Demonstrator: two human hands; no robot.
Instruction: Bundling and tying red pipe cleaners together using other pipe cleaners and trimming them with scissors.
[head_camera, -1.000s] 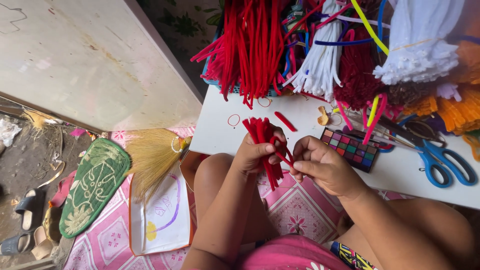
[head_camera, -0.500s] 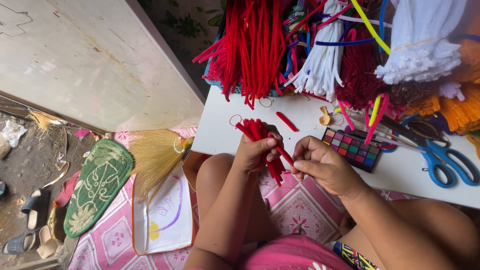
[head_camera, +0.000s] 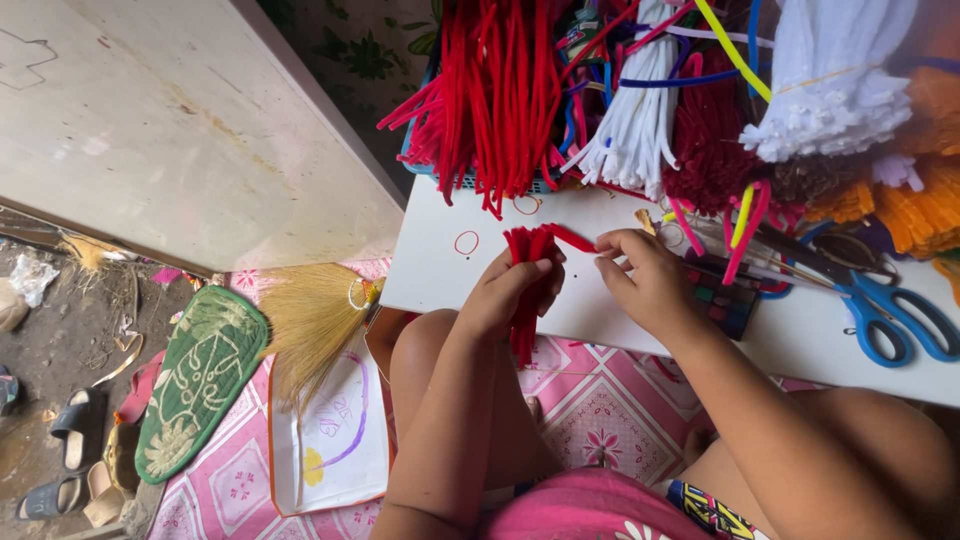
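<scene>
- Over the near edge of the white bench (head_camera: 450, 275), left hand (head_camera: 510, 290) wrapped round a bunch of short red stems (head_camera: 524, 300), fingers closed on it, bunch upright with tips just above the fist and tails hanging below the bench edge toward the knee
- Just beside it, right hand (head_camera: 645, 280), thumb and forefinger pinched together on one red stem (head_camera: 570, 238) lying slantwise from the bunch top toward the fingertips
- Step in hand, by the look of it: adding or drawing a single stem at the top of the bunch, gathering not yet finished
- Next move likely calls for a steady left grip so the bunch stays even, and a fine pinch to seat the loose stem among the rest without splaying the tips
- Behind on the bench, well apart from the hands: long red stems (head_camera: 495, 95), white stems (head_camera: 635, 130), orange stems (head_camera: 925, 205), blue scissors (head_camera: 885, 310), a small paint palette (head_camera: 722, 302) partly behind the right hand
- Down on the floor at left: straw broom (head_camera: 310, 320), green fan (head_camera: 200, 375), sandals (head_camera: 70, 440)
- Hard to make out: number of stems in the fist, any tie round them, and whether the single stem is joined to the bunch or free
- Cut off: far piles by the top edge, scissors' blades under stray stems, right forearm at the frame's corner
</scene>
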